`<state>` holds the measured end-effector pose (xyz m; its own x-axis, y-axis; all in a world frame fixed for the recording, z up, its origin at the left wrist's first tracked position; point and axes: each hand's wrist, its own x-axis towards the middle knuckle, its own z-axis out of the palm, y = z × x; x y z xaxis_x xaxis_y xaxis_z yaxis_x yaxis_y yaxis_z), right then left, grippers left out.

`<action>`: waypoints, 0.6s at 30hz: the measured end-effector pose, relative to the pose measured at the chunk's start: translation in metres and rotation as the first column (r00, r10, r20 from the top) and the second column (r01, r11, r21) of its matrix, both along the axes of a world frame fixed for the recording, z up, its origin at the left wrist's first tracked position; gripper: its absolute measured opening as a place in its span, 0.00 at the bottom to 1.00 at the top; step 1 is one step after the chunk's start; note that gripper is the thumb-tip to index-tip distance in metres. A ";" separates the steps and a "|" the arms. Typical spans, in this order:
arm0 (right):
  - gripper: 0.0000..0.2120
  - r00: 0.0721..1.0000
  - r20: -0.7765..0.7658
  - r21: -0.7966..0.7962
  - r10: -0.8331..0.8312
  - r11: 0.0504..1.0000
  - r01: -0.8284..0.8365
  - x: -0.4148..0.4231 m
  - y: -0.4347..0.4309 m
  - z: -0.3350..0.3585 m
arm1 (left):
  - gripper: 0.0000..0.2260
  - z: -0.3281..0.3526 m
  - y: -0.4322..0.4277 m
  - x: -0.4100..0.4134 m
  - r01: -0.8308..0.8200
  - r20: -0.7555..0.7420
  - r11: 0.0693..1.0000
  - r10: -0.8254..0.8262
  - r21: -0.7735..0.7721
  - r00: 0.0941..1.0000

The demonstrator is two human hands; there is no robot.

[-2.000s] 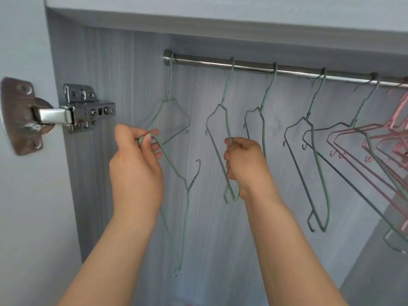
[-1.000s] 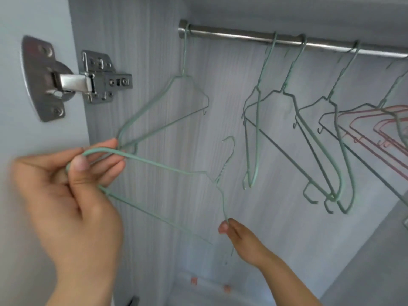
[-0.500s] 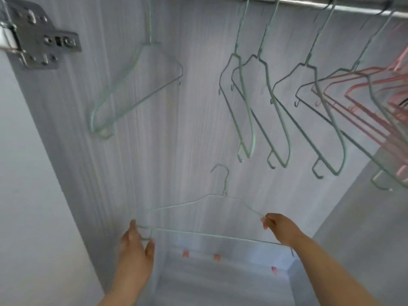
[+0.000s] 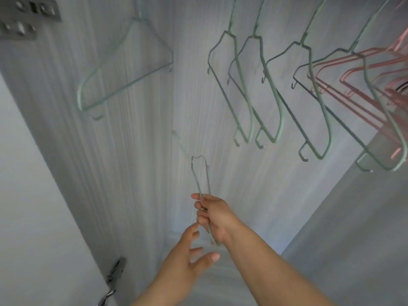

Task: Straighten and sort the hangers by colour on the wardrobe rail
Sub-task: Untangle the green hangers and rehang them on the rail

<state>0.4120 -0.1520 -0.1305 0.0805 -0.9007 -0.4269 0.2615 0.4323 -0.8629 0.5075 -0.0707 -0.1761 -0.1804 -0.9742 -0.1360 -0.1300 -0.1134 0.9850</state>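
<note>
Since half a second ago your left hand (image 4: 187,259) has let go, fingers spread open, your right hand (image 4: 215,217) alone grips the loose pale-green wire hanger (image 4: 199,180), now edge-on and low, below five green hangers (image 4: 242,89), pink wire hangers (image 4: 362,80) at far right.

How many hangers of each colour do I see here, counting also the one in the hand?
Green hangers hanging: 5
Green hanger held in the right hand: 1
Pink hangers: at least 2; they overlap at the right edge, so the exact number cannot be told
Total: at least 8
</note>
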 end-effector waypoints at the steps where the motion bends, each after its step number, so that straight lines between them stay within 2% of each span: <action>1: 0.13 0.997 0.075 0.000 -0.031 1.000 0.032 0.011 0.000 0.004 | 0.28 0.005 0.003 0.003 -0.038 0.021 0.998 0.039 -0.057 0.999; 5: 0.13 0.941 0.331 -0.022 -0.068 0.997 0.080 0.045 0.008 0.030 | 0.22 0.022 0.011 0.025 -0.174 0.165 0.928 0.239 -0.330 0.957; 9: 0.13 0.898 0.440 -0.147 0.015 0.988 0.055 0.070 0.023 0.063 | 0.21 0.041 0.022 0.044 -0.239 0.173 0.799 0.390 -0.553 0.905; 11: 0.12 0.909 0.414 -0.264 0.041 0.961 0.076 0.078 0.028 0.083 | 0.19 0.055 0.024 0.049 -0.213 0.186 0.690 0.456 -0.692 0.870; 14: 0.10 0.961 0.271 -0.458 0.052 0.885 0.081 0.083 0.034 0.115 | 0.17 0.082 0.022 0.054 -0.190 0.165 0.548 0.533 -0.815 0.830; 18: 0.10 0.992 0.121 -0.617 0.040 0.786 0.043 0.088 0.032 0.156 | 0.23 0.116 0.012 0.062 -0.188 0.122 0.453 0.570 -0.871 0.812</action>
<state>0.5002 -0.1202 0.0260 0.0920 -0.9681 0.2329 0.3812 -0.1818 -0.9064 0.5697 -0.0586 -0.0599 0.1114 -0.6377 0.7622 -0.6280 0.5492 0.5513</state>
